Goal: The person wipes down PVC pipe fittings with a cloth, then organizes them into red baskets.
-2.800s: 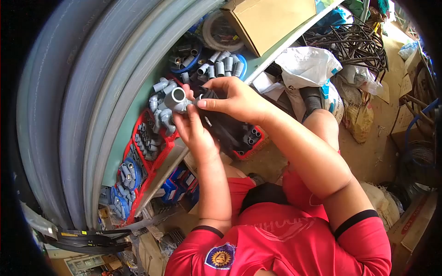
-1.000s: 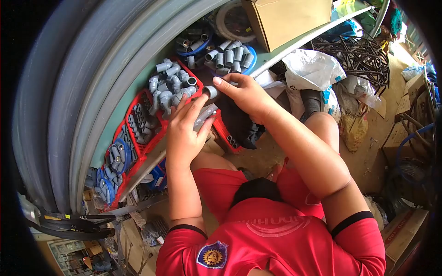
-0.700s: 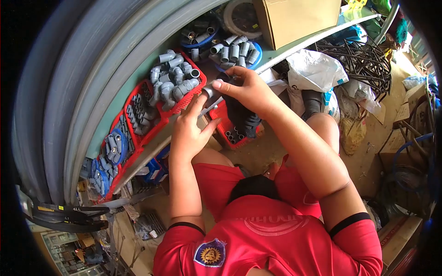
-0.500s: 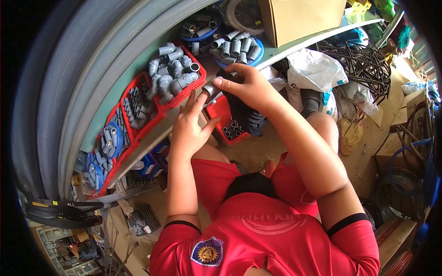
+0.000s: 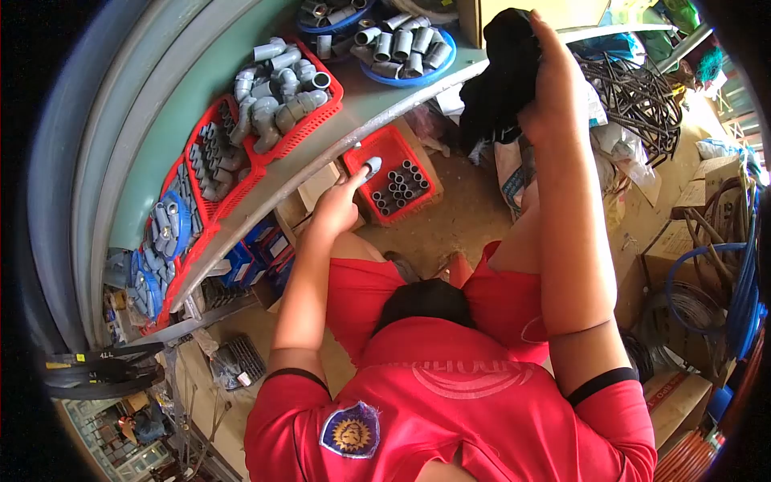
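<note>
Our left hand (image 5: 336, 207) pinches a grey fitting (image 5: 371, 166) over the red basket (image 5: 391, 178), not yet dropped; our right hand (image 5: 554, 76) grips a black cloth (image 5: 499, 80).

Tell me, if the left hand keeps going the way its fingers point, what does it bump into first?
The left hand holds a small grey plastic pipe fitting and points at the red plastic basket of short grey tubes below the shelf. It would probably meet that basket first, though depth is unclear.
</note>
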Motion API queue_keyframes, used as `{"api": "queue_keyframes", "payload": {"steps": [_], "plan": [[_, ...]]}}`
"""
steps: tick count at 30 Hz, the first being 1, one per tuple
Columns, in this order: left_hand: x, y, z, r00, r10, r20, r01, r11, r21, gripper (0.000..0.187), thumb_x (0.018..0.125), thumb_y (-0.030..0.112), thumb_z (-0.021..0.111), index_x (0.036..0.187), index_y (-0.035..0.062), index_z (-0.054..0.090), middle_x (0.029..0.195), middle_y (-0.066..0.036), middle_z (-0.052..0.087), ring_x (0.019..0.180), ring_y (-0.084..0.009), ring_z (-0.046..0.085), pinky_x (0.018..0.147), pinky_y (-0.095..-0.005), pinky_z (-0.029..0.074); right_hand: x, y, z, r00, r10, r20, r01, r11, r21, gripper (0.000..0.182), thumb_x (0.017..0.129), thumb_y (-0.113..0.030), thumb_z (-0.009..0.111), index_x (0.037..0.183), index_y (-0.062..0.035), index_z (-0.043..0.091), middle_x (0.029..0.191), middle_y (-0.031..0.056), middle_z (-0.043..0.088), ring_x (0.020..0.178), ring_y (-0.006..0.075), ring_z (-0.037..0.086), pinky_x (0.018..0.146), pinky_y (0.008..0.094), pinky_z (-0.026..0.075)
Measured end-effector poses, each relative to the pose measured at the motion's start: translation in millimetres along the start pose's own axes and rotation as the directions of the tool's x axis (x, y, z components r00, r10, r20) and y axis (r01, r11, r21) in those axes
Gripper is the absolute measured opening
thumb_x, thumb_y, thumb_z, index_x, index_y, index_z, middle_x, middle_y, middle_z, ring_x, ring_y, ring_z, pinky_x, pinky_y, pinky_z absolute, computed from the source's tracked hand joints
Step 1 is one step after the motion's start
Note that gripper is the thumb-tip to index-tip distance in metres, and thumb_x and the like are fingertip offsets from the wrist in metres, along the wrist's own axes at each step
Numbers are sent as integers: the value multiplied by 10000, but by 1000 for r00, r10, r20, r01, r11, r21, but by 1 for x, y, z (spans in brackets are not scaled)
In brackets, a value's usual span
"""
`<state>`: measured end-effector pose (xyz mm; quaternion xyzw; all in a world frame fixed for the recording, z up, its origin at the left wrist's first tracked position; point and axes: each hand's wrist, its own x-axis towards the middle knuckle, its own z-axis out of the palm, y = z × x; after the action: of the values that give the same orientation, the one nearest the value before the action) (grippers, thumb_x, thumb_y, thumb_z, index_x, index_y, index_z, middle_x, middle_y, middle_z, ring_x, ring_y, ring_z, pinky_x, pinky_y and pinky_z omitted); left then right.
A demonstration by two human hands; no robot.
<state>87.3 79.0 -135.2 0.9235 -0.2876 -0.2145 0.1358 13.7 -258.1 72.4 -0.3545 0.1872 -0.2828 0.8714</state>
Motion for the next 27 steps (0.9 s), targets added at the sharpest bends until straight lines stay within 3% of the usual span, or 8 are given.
{"api": "queue_keyframes", "payload": {"steps": [5, 6, 9, 10, 18, 21, 24, 27], "plan": [[65, -54, 73, 970, -173, 168, 142, 973, 184, 817, 826, -6, 560, 1535, 347, 356, 1401, -305, 509, 1167, -433, 613, 927, -499, 525, 8, 6, -10, 992, 118, -45, -119, 993, -5, 290, 951, -322, 667, 1085, -66, 679, 926, 70, 699, 778, 190, 664, 675, 333, 532], [78, -79, 103, 996, -74, 43, 63, 977, 205, 819, 832, -37, 524, 1527, 367, 363, 1040, -310, 659, 941, -447, 672, 808, -521, 531, 11, 12, -16, 985, 167, -53, -168, 986, -16, 307, 944, -324, 674, 1095, -56, 683, 948, 86, 714, 795, 213, 686, 721, 357, 556], [117, -115, 150, 988, -131, 86, 108, 967, 232, 811, 842, -7, 559, 1531, 371, 356, 1078, -314, 652, 965, -443, 670, 838, -518, 530, 16, 22, -24, 985, 166, -53, -169, 984, -60, 347, 933, -356, 684, 1085, -44, 685, 939, 102, 732, 782, 227, 703, 758, 388, 580], [128, -113, 153, 910, -319, 265, 260, 937, 235, 771, 919, 109, 601, 1544, 437, 290, 1559, -264, 352, 1384, -406, 460, 1087, -535, 432, 16, 24, -24, 989, 140, -44, -143, 987, -69, 357, 932, -365, 685, 1081, -40, 684, 939, 102, 732, 780, 225, 702, 754, 386, 580], [161, -117, 194, 743, -528, 412, 441, 849, 291, 601, 1005, 327, 491, 1545, 474, 274, 1586, -231, 341, 1434, -401, 401, 1125, -703, 258, 16, 16, -28, 975, 221, -28, -222, 970, -94, 362, 947, -360, 665, 1080, -23, 681, 940, 108, 730, 797, 219, 708, 753, 373, 584], [158, -114, 210, 792, -454, 407, 281, 864, 417, 626, 969, 264, 531, 1528, 457, 324, 1539, -226, 422, 1428, -386, 414, 1135, -721, 213, 16, 9, -31, 975, 221, 23, -217, 971, -96, 357, 953, -354, 653, 1088, -25, 683, 941, 105, 731, 807, 218, 710, 762, 380, 586], [154, -111, 214, 823, -442, 357, 292, 868, 400, 677, 930, 208, 563, 1519, 458, 341, 1495, -201, 490, 1428, -371, 415, 1148, -733, 163, 16, 9, -32, 980, 199, 23, -197, 977, -81, 363, 957, -352, 644, 1091, -17, 682, 944, 104, 731, 808, 214, 711, 759, 379, 587], [147, -85, 186, 806, -448, 387, 321, 880, 349, 730, 903, 170, 589, 1518, 467, 333, 1472, -168, 529, 1435, -352, 411, 1158, -740, 118, -3, -7, 11, 956, 218, -197, -230, 972, -42, 283, 975, -297, 636, 1112, -51, 662, 920, 66, 682, 765, 174, 646, 640, 310, 518]]}}
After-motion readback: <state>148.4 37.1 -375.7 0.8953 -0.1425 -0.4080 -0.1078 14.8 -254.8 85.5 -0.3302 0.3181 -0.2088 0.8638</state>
